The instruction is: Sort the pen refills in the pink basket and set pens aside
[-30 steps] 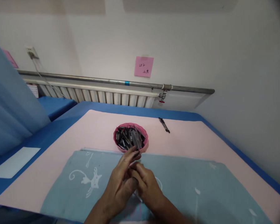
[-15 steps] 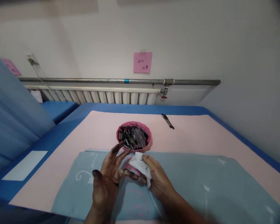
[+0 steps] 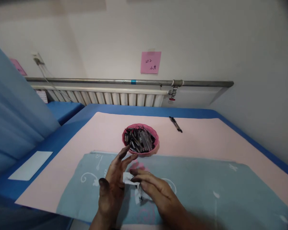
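My left hand [image 3: 113, 188] is raised with its fingers spread, and dark smudges cover the thumb and fingertips. A crumpled white tissue [image 3: 139, 194] with dark marks hangs from my right hand [image 3: 158, 191], whose fingers are pressed together over it. One end of the tissue reaches the edge of my left hand; the exact contact is hidden by the fingers. Beyond the hands stands a pink scalloped basket [image 3: 157, 140] filled with several black and clear pens [image 3: 144, 139].
A pair of pens [image 3: 176, 124] lies right of the basket on the pink sheet [image 3: 196, 137]. A grey-blue patterned cloth [image 3: 201, 185] spreads under my hands. White paper [image 3: 31, 165] rests at left near a blue curtain [image 3: 16, 105]. A radiator [image 3: 115, 98] and pipe line the back wall.
My right hand has turned over and moved slightly left, bringing the tissue lower and against my left hand. My left hand stays spread. The whole view has shifted slightly.
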`<state>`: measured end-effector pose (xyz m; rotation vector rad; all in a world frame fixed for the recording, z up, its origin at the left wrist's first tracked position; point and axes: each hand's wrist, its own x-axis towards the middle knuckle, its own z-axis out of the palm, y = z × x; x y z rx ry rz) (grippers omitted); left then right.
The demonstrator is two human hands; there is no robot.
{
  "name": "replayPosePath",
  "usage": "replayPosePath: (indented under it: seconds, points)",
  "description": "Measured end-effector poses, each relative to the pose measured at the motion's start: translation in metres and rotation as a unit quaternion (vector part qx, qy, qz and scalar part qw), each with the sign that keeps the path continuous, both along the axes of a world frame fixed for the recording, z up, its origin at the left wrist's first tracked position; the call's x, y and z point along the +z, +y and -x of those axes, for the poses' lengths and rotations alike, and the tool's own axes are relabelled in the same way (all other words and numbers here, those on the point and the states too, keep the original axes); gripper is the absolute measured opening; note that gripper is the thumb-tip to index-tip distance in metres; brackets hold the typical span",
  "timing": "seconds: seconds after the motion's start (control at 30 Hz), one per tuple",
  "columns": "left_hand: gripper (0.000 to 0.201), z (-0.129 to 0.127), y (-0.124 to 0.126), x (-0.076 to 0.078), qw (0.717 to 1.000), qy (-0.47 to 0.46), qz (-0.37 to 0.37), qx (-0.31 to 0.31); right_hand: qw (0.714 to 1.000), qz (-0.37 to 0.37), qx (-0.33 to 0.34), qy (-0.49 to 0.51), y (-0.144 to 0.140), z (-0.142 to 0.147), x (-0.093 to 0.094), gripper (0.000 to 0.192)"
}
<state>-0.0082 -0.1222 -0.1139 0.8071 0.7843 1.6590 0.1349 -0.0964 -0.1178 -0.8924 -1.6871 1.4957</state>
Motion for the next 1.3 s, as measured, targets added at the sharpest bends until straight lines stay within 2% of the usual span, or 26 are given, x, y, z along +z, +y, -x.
replayPosePath:
  seconds: [0.2,0.3,0.4,0.47,0.53,0.63,0.7,0.77,0.87,0.97,1.07,1.2,1.3]
  points:
    - [0.077,-0.003,0.001,-0.017,0.995,0.083,-0.037,-0.05,0.998,-0.016,-0.013,-0.057,0.001,0.003,-0.018,0.027]
    - [0.078,-0.005,-0.001,-0.025,0.992,0.102,-0.069,-0.036,0.996,-0.04,-0.012,-0.081,-0.001,0.005,-0.024,0.025]
    - [0.077,-0.008,-0.003,-0.027,0.993,0.097,-0.062,-0.032,0.995,-0.04,-0.05,-0.076,0.0,0.012,-0.027,0.022]
    - [0.075,-0.009,-0.003,-0.027,0.996,0.065,-0.045,-0.052,0.997,0.026,-0.056,-0.048,0.002,0.018,-0.028,0.022]
    - [0.072,-0.011,-0.003,-0.023,0.997,-0.015,-0.027,-0.077,0.99,0.135,-0.031,-0.004,0.005,0.024,-0.029,0.022]
    - [0.068,-0.008,0.0,-0.017,0.978,-0.175,-0.002,-0.117,0.953,0.291,-0.041,0.075,0.008,0.029,-0.031,0.022]
    - [0.066,-0.002,0.003,-0.015,0.956,-0.25,0.012,-0.152,0.929,0.34,-0.09,0.118,0.011,0.026,-0.032,0.023]
    - [0.065,0.005,0.005,-0.016,0.937,-0.295,0.014,-0.188,0.913,0.35,-0.136,0.156,0.016,0.019,-0.032,0.024]
    - [0.069,0.012,0.007,-0.022,0.911,-0.336,-0.008,-0.238,0.913,0.299,-0.176,0.217,0.024,0.009,-0.033,0.026]
    - [0.073,0.013,0.007,-0.027,0.888,-0.359,-0.028,-0.287,0.928,0.22,-0.202,0.22,0.028,0.001,-0.03,0.026]
    - [0.074,0.013,0.007,-0.033,0.874,-0.368,-0.028,-0.316,0.945,0.165,-0.216,0.183,0.026,-0.005,-0.023,0.028]
    - [0.072,0.015,0.01,-0.042,0.855,-0.408,-0.019,-0.318,0.971,0.102,-0.196,0.096,0.017,-0.01,-0.014,0.033]
    - [0.069,0.016,0.011,-0.049,0.837,-0.454,0.006,-0.306,0.981,-0.01,-0.19,0.027,0.01,-0.008,-0.016,0.027]
